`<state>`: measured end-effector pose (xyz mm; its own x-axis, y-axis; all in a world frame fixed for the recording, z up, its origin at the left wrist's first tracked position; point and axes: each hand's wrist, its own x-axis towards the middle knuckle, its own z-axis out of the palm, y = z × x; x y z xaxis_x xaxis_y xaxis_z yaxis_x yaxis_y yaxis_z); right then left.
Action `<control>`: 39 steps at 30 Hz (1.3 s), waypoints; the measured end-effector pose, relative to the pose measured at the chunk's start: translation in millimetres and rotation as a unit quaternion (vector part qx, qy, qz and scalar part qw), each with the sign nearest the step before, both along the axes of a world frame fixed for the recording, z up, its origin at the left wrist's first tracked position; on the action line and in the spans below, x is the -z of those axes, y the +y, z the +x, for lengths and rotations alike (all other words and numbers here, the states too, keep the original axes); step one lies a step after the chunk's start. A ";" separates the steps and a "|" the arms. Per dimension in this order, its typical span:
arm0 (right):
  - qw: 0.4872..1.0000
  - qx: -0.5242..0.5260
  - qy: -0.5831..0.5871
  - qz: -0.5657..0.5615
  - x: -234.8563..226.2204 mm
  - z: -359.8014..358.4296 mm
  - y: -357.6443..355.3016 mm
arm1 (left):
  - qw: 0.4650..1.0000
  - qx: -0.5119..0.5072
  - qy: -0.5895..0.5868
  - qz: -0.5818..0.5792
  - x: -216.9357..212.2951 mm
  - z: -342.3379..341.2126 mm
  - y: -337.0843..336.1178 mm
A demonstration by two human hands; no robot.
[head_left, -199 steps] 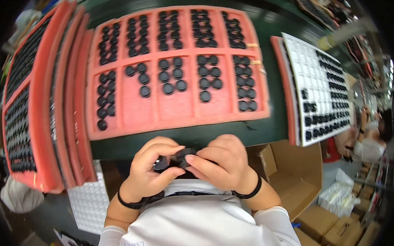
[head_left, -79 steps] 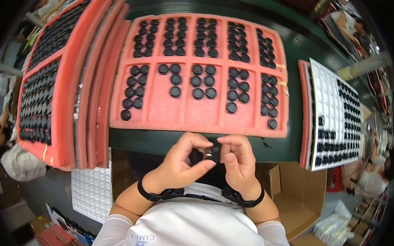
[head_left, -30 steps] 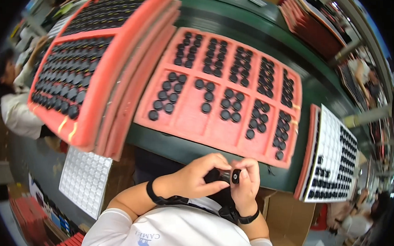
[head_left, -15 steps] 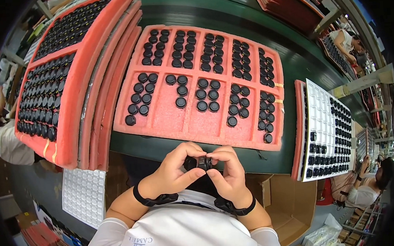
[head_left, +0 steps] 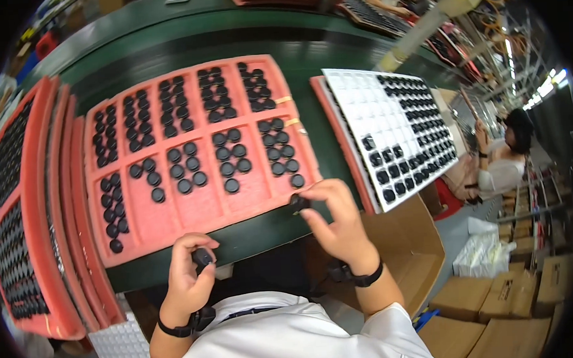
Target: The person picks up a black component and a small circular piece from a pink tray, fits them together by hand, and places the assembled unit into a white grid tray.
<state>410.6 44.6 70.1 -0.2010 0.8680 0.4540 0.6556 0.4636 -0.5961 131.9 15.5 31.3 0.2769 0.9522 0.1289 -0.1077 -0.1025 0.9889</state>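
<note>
My left hand [head_left: 189, 275] is closed around a small dark oblong part [head_left: 203, 257], just off the table's near edge. Between the thumb and fingers of my right hand [head_left: 339, 227] is a small black round part [head_left: 299, 203], by the near right corner of the pink foam tray [head_left: 152, 220]. That tray lies on the green table [head_left: 257, 235] and holds rows of black round parts [head_left: 233, 165] in its compartments. Some compartments are only partly filled. Right of it sits a white plastic tray [head_left: 355, 108] with black parts in many of its pockets, nearer my right hand.
Tilted pink foam trays [head_left: 74, 209] stand stacked at the left, the front one full of black parts. Cardboard boxes [head_left: 401, 257] are below the table at the right. Co-workers sit at the far right and across the table. A white tray [head_left: 117, 347] is at the lower left.
My hands have come apart; the right has moved right with a black round part, the left has moved left with a dark part. The view has turned to the right.
</note>
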 end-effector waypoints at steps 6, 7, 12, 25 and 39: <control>0.980 0.194 -0.035 -0.024 -15.7 116.8 -5.1 | 0.999 0.009 -0.027 -0.029 9.3 -5.8 2.2; 0.972 0.226 -0.061 -0.025 -16.1 139.7 -4.1 | 0.999 0.003 -0.027 -0.034 9.1 -5.3 2.5; 0.945 0.308 -0.102 -0.046 -10.6 236.4 19.4 | 0.997 -0.026 -0.027 -0.067 5.0 -2.4 1.2; 0.911 0.330 -0.176 -0.171 12.7 281.4 65.1 | 0.998 -0.038 -0.021 -0.036 9.9 -8.7 -2.4; 0.990 0.089 -0.108 0.024 -21.2 83.8 30.7 | 0.999 -0.035 0.028 0.031 14.0 1.9 3.5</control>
